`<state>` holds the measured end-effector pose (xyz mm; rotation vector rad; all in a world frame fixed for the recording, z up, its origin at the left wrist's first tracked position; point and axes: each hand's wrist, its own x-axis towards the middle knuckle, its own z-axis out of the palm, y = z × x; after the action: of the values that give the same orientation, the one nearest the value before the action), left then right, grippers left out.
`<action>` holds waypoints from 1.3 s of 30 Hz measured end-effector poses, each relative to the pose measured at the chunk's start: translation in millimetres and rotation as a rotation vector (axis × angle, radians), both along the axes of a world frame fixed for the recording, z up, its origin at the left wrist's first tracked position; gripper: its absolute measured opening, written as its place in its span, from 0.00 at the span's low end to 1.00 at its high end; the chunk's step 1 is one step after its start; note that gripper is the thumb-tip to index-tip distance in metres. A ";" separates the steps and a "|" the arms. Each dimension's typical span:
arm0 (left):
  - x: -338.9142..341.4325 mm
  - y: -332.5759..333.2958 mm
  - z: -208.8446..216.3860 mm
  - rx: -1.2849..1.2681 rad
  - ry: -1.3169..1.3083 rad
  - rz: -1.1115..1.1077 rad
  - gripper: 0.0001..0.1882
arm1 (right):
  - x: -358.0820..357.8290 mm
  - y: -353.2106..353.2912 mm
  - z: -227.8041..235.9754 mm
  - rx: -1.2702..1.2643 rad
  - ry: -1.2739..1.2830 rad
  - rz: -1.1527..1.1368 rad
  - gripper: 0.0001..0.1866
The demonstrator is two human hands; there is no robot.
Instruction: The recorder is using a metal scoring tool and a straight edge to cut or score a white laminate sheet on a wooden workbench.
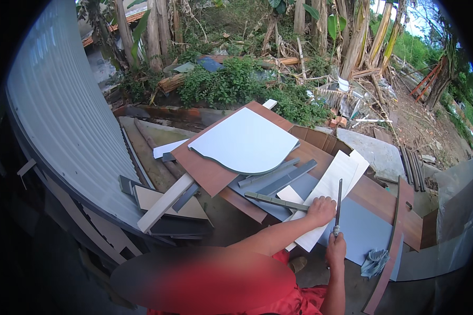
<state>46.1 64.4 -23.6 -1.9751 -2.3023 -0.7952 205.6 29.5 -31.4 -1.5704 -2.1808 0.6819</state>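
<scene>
Nearest, below the red clothing, a brown shoe (298, 264) shows on the ground. The right hand (336, 250) is closed around the handle of a saw-like tool (339, 202), whose long narrow blade points up and away, beside the white board (332, 190). The left hand (321, 211) lies over that board with its fingers bent and close together, at the near end of a grey-green strip (273, 200); I cannot tell whether it pinches the strip or only presses down. The white board lies slantwise across a blue-grey panel (363, 234). To the right, a crumpled grey cloth or plastic (374, 262) sits just beside a long reddish-brown strip (393, 247). A little farther off, dark grey strips (289, 177) lie side by side on the panel, and beyond them a white curved-edge board (244, 137) rests on a brown board (198, 170). Corrugated sheeting (63, 100) rises at the left. Farthest away are leafy green plants (220, 84), scattered debris and tree trunks (153, 39).
</scene>
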 end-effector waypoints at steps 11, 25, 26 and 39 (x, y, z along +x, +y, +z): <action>-5.5 1.0 2.3 -0.019 0.004 -0.006 0.09 | 57.1 -100.0 -3.2 -0.052 -0.041 -0.007 0.12; -2.1 -1.0 -3.5 0.017 -0.010 0.019 0.08 | 11.3 -33.1 -0.8 -0.058 0.002 -0.004 0.14; -2.7 0.5 -4.3 0.021 -0.009 0.019 0.08 | 19.7 -47.5 -1.1 -0.092 -0.009 -0.023 0.13; -3.7 0.1 -3.4 0.012 -0.014 0.011 0.08 | -1.0 -5.9 14.1 -0.097 -0.016 0.023 0.14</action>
<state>42.4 64.5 -27.0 -1.9571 -2.3082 -0.8228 204.6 23.6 -17.3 -1.6056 -2.2114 0.7954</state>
